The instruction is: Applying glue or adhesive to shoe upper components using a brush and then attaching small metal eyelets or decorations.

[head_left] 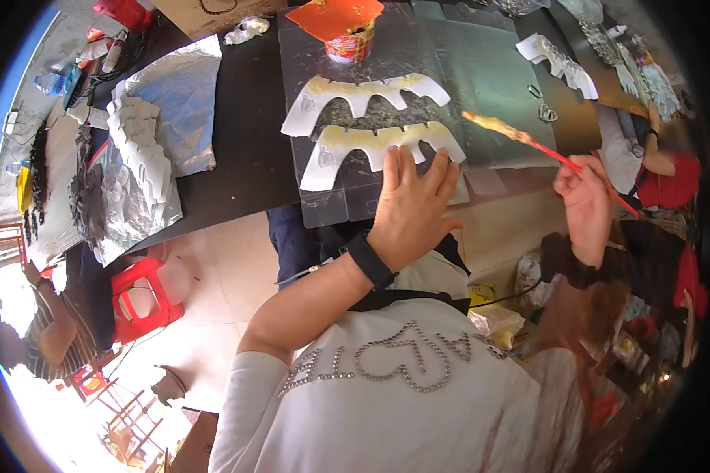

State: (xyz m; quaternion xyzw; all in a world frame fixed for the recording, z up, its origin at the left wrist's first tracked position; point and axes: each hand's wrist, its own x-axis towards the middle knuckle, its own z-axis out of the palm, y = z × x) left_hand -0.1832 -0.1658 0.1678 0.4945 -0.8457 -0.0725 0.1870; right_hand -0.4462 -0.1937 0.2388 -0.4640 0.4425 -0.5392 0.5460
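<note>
My left hand [412, 209] lies with its fingers spread on the lower edge of the nearer white curved cut-out piece [325, 158]. A yellowish, glue-like coating runs along that piece's upper edge. Just beyond it lies a second white cut-out piece [301, 112], coated in the same way. Off to the right, my right hand [588, 201] grips a brush [548, 150] by its thin red handle. The brush's yellow-smeared tip points left, above the table and apart from both pieces. A red patterned tub [350, 49] stands behind them, an orange sheet [327, 20] resting over its top.
Both pieces lie on a clear plastic sheet [323, 206] over the dark table [241, 118]. Stacked white pieces [138, 142] and silvery foil-like sheets [185, 102] are at left, another white piece [558, 67] at far right. People sit at both sides; a red stool [146, 296] stands at lower left.
</note>
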